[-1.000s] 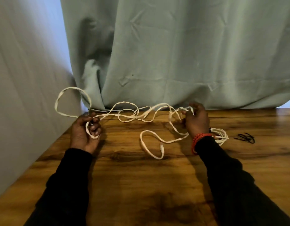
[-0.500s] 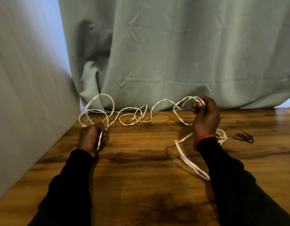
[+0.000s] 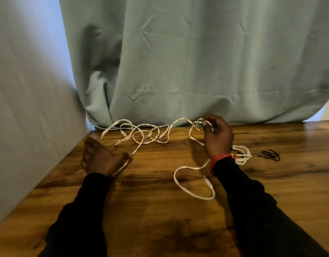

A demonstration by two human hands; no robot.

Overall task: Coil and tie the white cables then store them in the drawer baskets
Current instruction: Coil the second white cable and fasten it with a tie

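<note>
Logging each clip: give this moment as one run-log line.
phase: untangling, not coiled | left hand: grips white cable | right hand: pinches tangled strand | coiled bundle: beside right wrist | black ties: on table

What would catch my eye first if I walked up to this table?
A long white cable strung in tangled loops across the back of the wooden table, held between the left hand and the raised right hand. Behind it hangs a big grey-green curtain. Beside the right wrist lies a coiled cable, with small black ties further right.
</note>
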